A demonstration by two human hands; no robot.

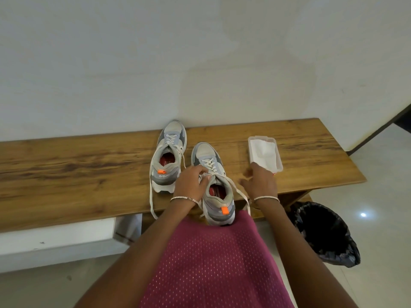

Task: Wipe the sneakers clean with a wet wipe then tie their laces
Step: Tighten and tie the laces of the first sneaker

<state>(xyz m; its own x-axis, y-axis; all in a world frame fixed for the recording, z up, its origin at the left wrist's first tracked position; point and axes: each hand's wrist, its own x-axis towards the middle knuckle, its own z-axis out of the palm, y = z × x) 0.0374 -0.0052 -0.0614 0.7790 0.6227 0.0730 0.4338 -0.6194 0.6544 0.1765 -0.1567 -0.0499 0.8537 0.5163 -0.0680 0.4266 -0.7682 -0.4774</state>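
Note:
Two grey-and-white sneakers with orange heel tabs stand on a wooden bench [77, 170], toes to the wall. The far sneaker [168, 156] has untied white laces [152, 201] trailing over the bench's front edge. The near sneaker [205, 152] sits at the front edge, its laces also loose. My left hand [190, 183] grips this sneaker at the tongue, fingers curled over the upper laces. My right hand [261, 183] reaches to the near end of a clear tray [279, 161] holding a white wet wipe [263, 152]; its thumb is spread aside and its fingertips are hidden.
A bin lined with a black bag [327, 234] stands on the tiled floor right of the bench. A white wall rises directly behind the bench. A white ledge [55, 243] lies below the bench at the left. My pink garment [211, 263] fills the foreground.

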